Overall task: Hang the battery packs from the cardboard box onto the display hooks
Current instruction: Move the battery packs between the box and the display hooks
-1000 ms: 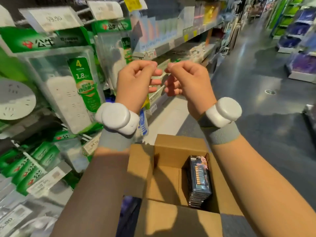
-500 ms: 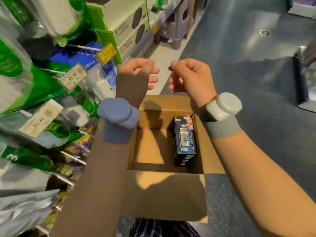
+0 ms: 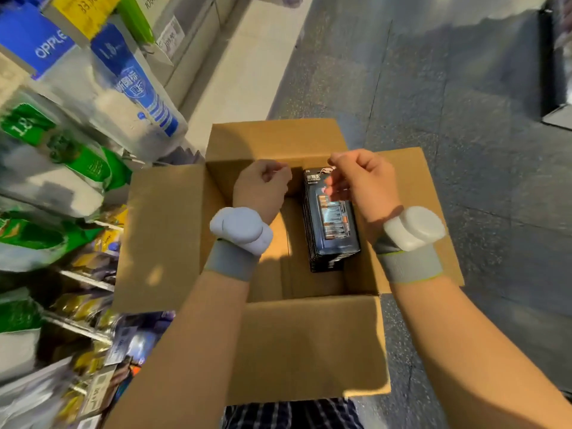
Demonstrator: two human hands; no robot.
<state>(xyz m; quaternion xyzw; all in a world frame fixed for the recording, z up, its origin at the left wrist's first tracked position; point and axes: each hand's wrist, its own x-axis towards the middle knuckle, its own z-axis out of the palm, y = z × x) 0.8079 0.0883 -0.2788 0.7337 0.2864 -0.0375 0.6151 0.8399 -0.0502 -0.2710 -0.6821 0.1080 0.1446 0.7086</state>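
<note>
An open cardboard box [image 3: 167,236] stands on the floor below me. A stack of black battery packs [image 3: 335,233] lies against its right inner wall. My left hand [image 3: 263,187] hovers over the box's back left part with its fingers curled into a loose fist and nothing in it. Over the top end of the battery stack, my right hand [image 3: 362,181] is also curled, and I see nothing held in it. Metal display hooks [image 3: 83,278] stick out of the shelving at the left.
Hanging green and blue power-strip packs [image 3: 93,168] and price tags [image 3: 83,7] crowd the shelving on the left. Grey aisle floor [image 3: 464,150] runs along the right of the box. The box's four flaps are spread outward.
My view has swung down from the shelf to the box. Both hands have dropped from shelf height to just above the open box, staying curled.
</note>
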